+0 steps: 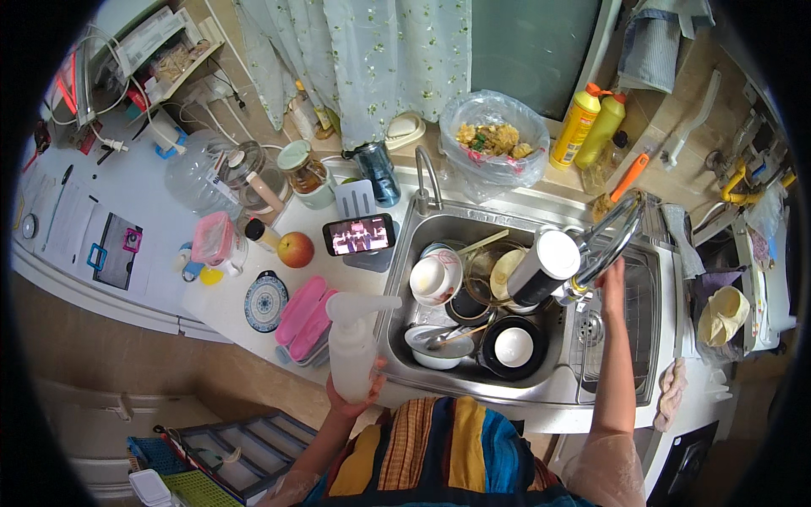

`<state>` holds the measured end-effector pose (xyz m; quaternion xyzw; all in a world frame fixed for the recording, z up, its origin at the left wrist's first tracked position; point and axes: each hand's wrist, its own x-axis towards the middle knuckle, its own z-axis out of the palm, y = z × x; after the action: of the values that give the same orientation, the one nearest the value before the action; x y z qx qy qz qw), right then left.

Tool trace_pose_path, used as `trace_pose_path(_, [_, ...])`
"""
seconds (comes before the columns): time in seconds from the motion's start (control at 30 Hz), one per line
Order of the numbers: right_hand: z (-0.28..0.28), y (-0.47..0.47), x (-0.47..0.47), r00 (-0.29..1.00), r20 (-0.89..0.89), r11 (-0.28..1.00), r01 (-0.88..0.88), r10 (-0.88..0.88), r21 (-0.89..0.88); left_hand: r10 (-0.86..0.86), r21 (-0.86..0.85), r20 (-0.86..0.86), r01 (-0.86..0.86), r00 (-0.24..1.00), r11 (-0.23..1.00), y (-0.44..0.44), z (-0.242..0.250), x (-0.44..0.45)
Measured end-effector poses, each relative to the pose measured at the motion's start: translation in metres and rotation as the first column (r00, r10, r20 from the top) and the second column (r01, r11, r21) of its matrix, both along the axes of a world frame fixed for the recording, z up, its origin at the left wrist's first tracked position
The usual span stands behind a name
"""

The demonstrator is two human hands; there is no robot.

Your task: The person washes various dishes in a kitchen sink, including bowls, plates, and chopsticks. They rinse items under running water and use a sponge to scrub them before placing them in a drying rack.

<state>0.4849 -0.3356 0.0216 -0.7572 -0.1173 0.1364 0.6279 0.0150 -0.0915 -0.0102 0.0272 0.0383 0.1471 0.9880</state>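
My left hand [358, 393] grips the lower part of a translucent white pump bottle [352, 355], upright at the sink's left front corner. My right hand [609, 295] is raised beside the chrome faucet [618, 244]; the faucet hides part of its fingers, so I cannot tell whether it grips anything. A black-and-white cylindrical filter [535, 279] is fitted at the faucet. Below, the steel sink [396, 329] holds a flower-patterned bowl [448, 272], a glass pot [478, 269], a white bowl with spoons [437, 358] and a small white bowl [514, 347] inside a black one [542, 329].
A phone [359, 234] playing video leans on a stand at left, near an apple [295, 250], a patterned coaster [266, 303] and a pink case [304, 320]. Behind the sink stand a bag-lined bin of food waste [494, 142] and a yellow cleaner bottle [575, 127]. A wire rack [643, 317] sits right.
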Motion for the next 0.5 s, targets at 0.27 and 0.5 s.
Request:
trace_pose_path(0.27, [-0.01, 0.025, -0.023, 0.999, -0.035, 0.99, -0.027, 0.032, 0.137, 0.061, -0.041, -0.032, -0.062, 0.998, 0.997, -0.005, 0.005, -0.005])
trace_pose_path(0.5, [-0.033, 0.044, 0.018, 0.991, -0.113, 0.974, -0.043, 0.07, 0.221, -0.03, -0.016, -0.062, 0.029, 0.998, 0.999, -0.001, 0.015, 0.013])
